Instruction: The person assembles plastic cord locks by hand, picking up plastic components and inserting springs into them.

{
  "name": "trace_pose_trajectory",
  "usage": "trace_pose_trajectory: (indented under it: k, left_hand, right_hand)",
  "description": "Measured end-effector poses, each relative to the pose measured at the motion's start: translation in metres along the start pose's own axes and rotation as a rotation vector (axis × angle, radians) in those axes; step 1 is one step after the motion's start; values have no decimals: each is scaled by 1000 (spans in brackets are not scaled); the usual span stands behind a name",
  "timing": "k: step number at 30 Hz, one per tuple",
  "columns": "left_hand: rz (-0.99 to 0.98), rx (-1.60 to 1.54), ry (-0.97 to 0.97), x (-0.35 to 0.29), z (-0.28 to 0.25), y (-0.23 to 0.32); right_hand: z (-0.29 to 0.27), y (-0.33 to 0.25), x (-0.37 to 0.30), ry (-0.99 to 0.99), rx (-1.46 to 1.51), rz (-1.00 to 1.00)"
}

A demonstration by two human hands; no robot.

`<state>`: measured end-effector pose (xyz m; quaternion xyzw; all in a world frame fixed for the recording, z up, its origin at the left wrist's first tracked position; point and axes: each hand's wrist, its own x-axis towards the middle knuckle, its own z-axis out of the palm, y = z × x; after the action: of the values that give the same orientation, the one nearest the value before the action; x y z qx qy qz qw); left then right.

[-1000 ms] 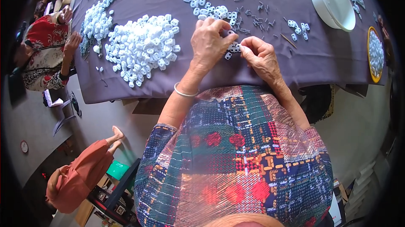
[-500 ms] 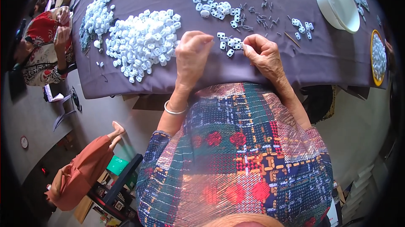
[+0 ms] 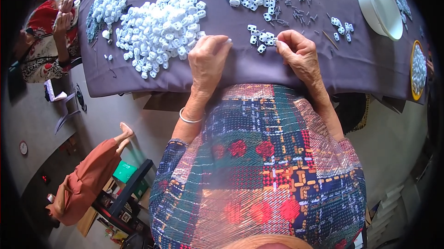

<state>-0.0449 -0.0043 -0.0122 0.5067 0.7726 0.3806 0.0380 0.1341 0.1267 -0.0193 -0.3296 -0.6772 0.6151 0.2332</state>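
My left hand (image 3: 209, 61) is closed in a pinch beside the right edge of a big heap of white two-hole plastic cord locks (image 3: 159, 36). A pale tip shows at its fingers, too small to name. My right hand (image 3: 299, 54) is closed too, thumb against forefinger, with a small white cord lock (image 3: 276, 42) at the fingertips. Just left of those fingertips lies a small cluster of cord locks (image 3: 261, 38) on the dark cloth. Farther off, a looser string of cord locks (image 3: 247, 0) runs beside scattered small grey springs or pins (image 3: 300, 13).
A white basin (image 3: 380, 9) stands at the far right, with a yellow-rimmed tray (image 3: 417, 71) of white pieces nearer. A thin brown stick (image 3: 330, 40) lies near a few more cord locks (image 3: 342, 28). Another person (image 3: 48, 41) sits at the left; one in orange (image 3: 88, 175) is behind.
The whole view has shifted, so the tabletop things appear farther right and higher. My left hand is nearer the big heap. My right hand keeps its pinch beside the small cluster.
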Motion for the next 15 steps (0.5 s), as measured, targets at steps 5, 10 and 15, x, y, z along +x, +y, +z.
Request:
trace_pose_trajectory:
  k: [5,10,15]
  left_hand:
    - [-750,-1139,-186,5,-6,9]
    - [-1006,-1529,-271,1,-4,13]
    - [-1018,-1580,-293,0,-2,21]
  right_hand:
    - [2,-16,-2,8,59,64]
    - [13,-48,-7,-116,215,187]
    - [22,-56,-3,-126,235,208]
